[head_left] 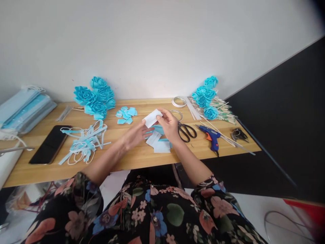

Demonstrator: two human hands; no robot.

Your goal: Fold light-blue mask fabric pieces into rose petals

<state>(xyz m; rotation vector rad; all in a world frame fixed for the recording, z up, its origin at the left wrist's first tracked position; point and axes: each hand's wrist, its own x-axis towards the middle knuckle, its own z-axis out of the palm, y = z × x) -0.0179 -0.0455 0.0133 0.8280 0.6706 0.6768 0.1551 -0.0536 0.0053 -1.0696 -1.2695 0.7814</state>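
Observation:
A small white rectangular piece of mask fabric (151,118) is held up over the table between my two hands. My right hand (169,124) pinches its right end, thumb in front and fingers behind. At its lower left corner, my left hand (134,136) holds it with the thumb at the edge, the other fingers stretched out beneath. More cut fabric pieces (161,146), white and blue, lie loosely under my hands. Black-handled scissors (187,131) rest just right of my right hand, partly hidden by it. A little pile of blue cut pieces (126,115) lies beyond my left hand.
Blue fabric roses (95,96) stand back left; others (206,96) lie back right by wooden sticks (224,110). A tape roll (178,101), blue glue gun (211,136), phone (50,144), tangled strips and loops (83,142) and stacked masks (26,108) occupy the table.

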